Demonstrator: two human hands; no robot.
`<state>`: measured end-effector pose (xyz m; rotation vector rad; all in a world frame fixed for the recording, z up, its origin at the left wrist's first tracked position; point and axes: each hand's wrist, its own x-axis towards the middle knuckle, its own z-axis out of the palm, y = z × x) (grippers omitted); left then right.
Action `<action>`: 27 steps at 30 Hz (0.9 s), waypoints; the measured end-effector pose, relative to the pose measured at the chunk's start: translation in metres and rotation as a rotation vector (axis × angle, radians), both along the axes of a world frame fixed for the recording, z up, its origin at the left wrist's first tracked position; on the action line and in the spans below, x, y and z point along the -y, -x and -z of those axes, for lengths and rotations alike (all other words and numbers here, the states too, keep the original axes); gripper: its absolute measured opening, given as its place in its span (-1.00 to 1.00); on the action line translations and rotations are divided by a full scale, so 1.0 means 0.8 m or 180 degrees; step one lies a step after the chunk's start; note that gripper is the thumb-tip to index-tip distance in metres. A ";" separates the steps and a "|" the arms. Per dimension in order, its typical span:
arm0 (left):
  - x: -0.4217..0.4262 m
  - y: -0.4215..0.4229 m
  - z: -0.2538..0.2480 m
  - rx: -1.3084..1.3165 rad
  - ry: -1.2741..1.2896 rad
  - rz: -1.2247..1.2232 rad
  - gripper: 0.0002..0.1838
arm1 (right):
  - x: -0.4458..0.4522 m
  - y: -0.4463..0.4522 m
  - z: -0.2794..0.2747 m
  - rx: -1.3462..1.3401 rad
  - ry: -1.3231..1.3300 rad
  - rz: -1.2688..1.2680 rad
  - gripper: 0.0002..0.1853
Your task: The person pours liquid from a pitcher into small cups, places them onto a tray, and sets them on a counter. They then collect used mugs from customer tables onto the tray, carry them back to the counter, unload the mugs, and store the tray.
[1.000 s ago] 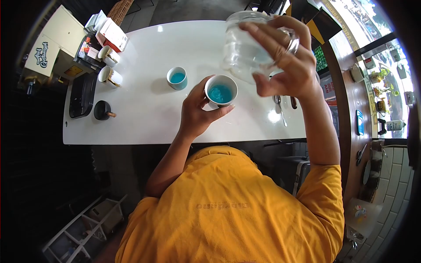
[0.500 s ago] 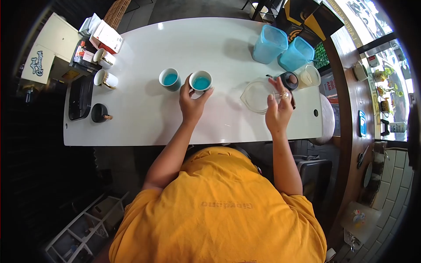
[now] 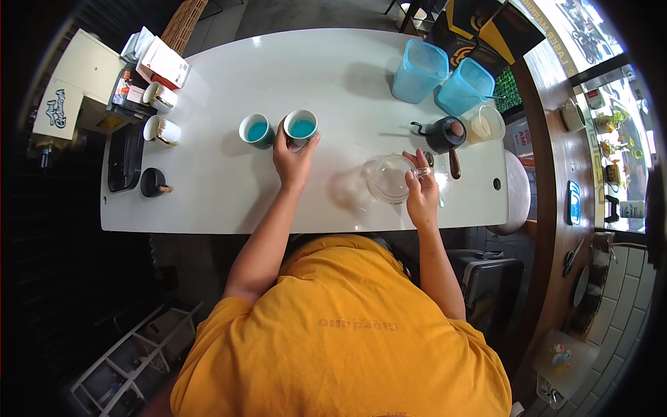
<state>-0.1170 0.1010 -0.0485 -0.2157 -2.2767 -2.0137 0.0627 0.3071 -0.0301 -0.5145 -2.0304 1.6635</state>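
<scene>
My left hand (image 3: pixel 293 163) is closed around a small pale cup (image 3: pixel 310 136), whose inside shows bright blue-green at the bottom. A second cup (image 3: pixel 260 145) of the same kind stands just left of it. On the right, my right hand (image 3: pixel 422 198) grips the handle of a clear glass jug (image 3: pixel 389 179), and its mouth faces up. Between the jug and the held cup there is a gap. Whether the jug rests on the table or is held just above it, I cannot tell. Behind my right hand stands a dark gooseneck kettle (image 3: pixel 438 132) with a wooden handle.
Two blue plastic containers (image 3: pixel 420 73) and a clear cup (image 3: pixel 488 125) stand at the back right of the white table (image 3: pixel 313 69). On the left are two white mugs (image 3: pixel 164 130), a black tray (image 3: pixel 126 160), a small dark wooden-handled item (image 3: pixel 152 182) and a machine (image 3: pixel 76 76).
My right hand has brought the glass jug left and nearer to me, uncovering the kettle. My left hand keeps hold of its cup, and both cups appear farther left in view.
</scene>
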 end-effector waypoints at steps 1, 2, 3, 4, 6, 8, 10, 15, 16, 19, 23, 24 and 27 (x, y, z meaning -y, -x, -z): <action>-0.001 0.000 -0.001 0.0008 -0.0041 -0.0018 -0.39 | -0.001 0.002 0.003 0.0005 0.0053 -0.0084 -0.35; -0.002 0.000 -0.002 0.0003 -0.0035 -0.0035 -0.39 | -0.001 0.003 0.005 0.0001 0.0059 -0.0101 -0.35; -0.003 0.002 -0.001 0.0025 -0.0008 -0.0055 -0.38 | 0.001 0.006 0.006 -0.0015 0.0153 -0.0141 -0.34; -0.003 0.003 0.001 0.0046 0.0017 -0.0077 -0.37 | 0.001 0.008 0.007 -0.0031 0.0243 -0.0181 -0.33; -0.004 0.007 0.004 0.0019 0.0018 -0.0118 -0.35 | -0.001 0.014 0.013 -0.0046 0.0219 -0.0207 -0.32; -0.003 0.008 0.010 -0.0002 0.0019 -0.0155 -0.33 | -0.002 0.018 0.018 -0.0057 0.0195 -0.0229 -0.30; 0.000 0.009 0.015 0.0057 0.0220 -0.0206 -0.25 | -0.001 0.020 0.019 -0.0173 0.0381 -0.0235 -0.27; 0.013 -0.007 0.018 0.0081 0.0161 -0.0062 -0.20 | -0.007 0.022 0.026 -0.0255 0.0383 -0.0182 -0.24; 0.016 -0.012 0.017 -0.0001 0.0020 -0.0032 -0.19 | -0.008 0.023 0.027 -0.0268 0.0322 -0.0161 -0.24; 0.034 -0.023 0.010 0.0181 0.0217 -0.0111 -0.17 | -0.005 0.024 0.026 -0.0258 0.0425 -0.0121 -0.24; 0.053 -0.032 -0.005 0.0324 0.0267 -0.0075 -0.21 | -0.001 0.023 0.026 -0.0166 0.0388 0.0004 -0.26; 0.058 -0.033 -0.010 0.0402 0.0291 -0.0037 -0.25 | 0.000 0.024 0.032 -0.0166 0.0415 0.0129 -0.29; 0.069 -0.031 -0.017 0.0408 0.0362 -0.0011 -0.32 | 0.001 0.027 0.045 -0.0192 0.0453 0.0364 -0.37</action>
